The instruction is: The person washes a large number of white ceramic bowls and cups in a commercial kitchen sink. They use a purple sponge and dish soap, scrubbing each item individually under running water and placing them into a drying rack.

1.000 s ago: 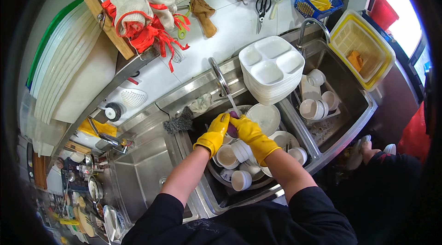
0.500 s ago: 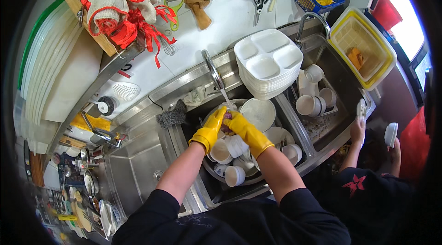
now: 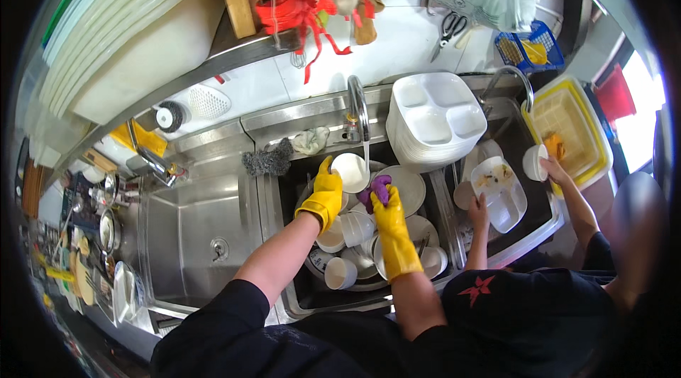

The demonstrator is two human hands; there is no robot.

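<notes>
In a yellow rubber glove, my left hand [image 3: 323,199] grips a white bowl [image 3: 350,171] by its edge, near the stream from the middle faucet [image 3: 360,110]. My right hand [image 3: 389,216], gloved likewise, is closed on a purple cloth [image 3: 377,192] just right of the bowl. Below both hands, the middle basin holds a wide metal pan with several white cups [image 3: 340,274] and plates [image 3: 401,190] in it. A tall stack of white compartment trays [image 3: 438,119] stands at the right of this basin.
At right, a co-worker's hands hold a soiled compartment tray [image 3: 499,193] and a white bowl [image 3: 535,163] over the right basin. A yellow-rimmed bin [image 3: 572,138] stands beyond. Left of me is another steel basin [image 3: 198,229]. A grey scrubber [image 3: 269,158] lies on the ledge.
My hands have moved apart; the bowl and purple cloth now show clearly. The co-worker has reached in over the right basin with a tray and bowl. My view has shifted.
</notes>
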